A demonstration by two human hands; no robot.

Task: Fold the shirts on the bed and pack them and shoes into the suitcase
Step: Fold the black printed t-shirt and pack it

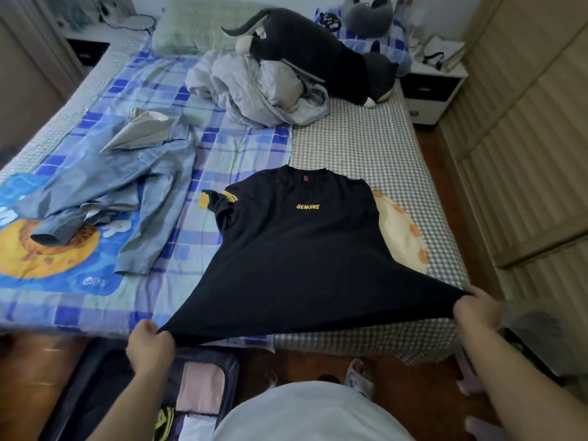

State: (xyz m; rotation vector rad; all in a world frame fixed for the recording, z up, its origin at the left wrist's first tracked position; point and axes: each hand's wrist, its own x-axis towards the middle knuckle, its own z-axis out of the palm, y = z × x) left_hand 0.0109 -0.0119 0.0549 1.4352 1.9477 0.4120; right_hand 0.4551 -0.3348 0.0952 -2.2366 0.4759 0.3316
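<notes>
Head view: black shirt (296, 249) flat on bed (366, 148), collar pointing away; left hand (149, 343), right hand (475, 310) fingers gripping hem corners.

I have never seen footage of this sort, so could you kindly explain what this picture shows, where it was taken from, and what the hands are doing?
There is no machine here: a person wears one wide-angle camera on the head, looking forward and down, so you see their own arms from above. The left hand and right hand each grip a bottom corner of a black T-shirt, pulling its hem taut while the rest lies flat on the bed. Also on the bed are a crumpled blue shirt, a bundled grey quilt, a dark plush toy and a green pillow. On the floor below the left arm lies an open suitcase with some items already inside.
</notes>
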